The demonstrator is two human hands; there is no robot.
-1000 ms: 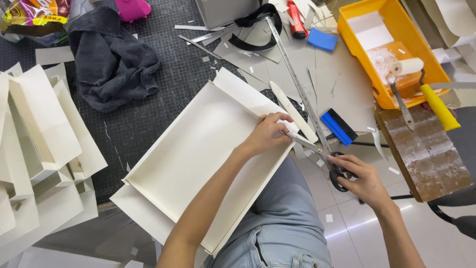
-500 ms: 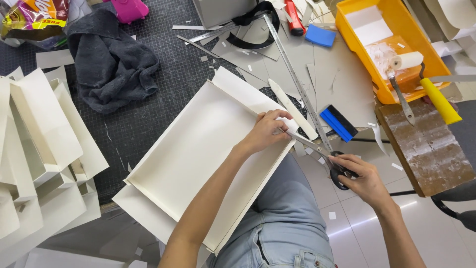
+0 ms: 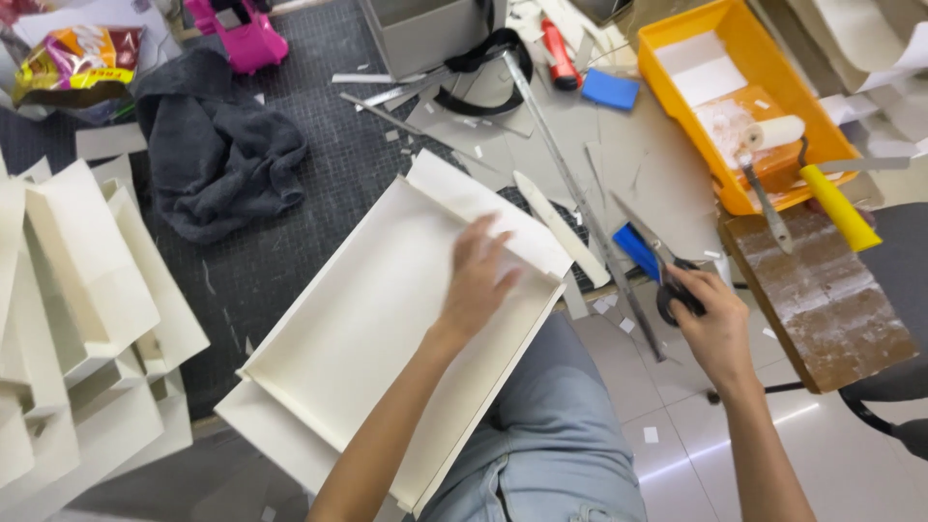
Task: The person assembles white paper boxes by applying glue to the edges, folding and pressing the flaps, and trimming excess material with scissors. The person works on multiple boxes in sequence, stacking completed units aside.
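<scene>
While the left hand (image 3: 480, 282) lies flat, fingers spread, on the inside of the white card tray (image 3: 387, 319) resting across the lap and the edge of the desk (image 3: 290, 232), the right hand (image 3: 710, 324) has its grip closed through the handles of the scissors (image 3: 657, 261), blades raised clear of the tray. Walls stand folded along the tray's long sides; the near end flap still lies flat. Finished white boxes (image 3: 77, 280) are stacked left. A yellow glue tray (image 3: 667, 58) with roller (image 3: 773, 135) sits far right.

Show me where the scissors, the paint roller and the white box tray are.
scissors (image 3: 646, 240): head view, on the blades.
paint roller (image 3: 839, 206): head view, on the yellow handle.
white box tray (image 3: 358, 319): head view, on its flat inner floor.
</scene>
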